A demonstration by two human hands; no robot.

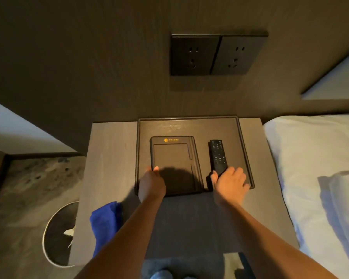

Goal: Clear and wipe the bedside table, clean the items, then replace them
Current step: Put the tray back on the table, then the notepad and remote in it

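A dark tray (pixel 189 125) sits at the back of the grey bedside table (pixel 109 158). In it lie a dark notepad holder (pixel 174 156) with a gold logo, on the left, and a black remote control (pixel 217 154) to its right. My left hand (pixel 151 183) grips the holder's near left corner, thumb on top. My right hand (pixel 230 182) closes around the remote's near end, near the tray's front right corner. A folded blue cloth (pixel 105 222) lies on the table's near left edge.
A round waste bin (pixel 54 234) with crumpled paper stands on the floor to the left of the table. A bed with white linen (pixel 310 168) lies along the right. Two dark wall sockets (pixel 216 55) sit above the tray.
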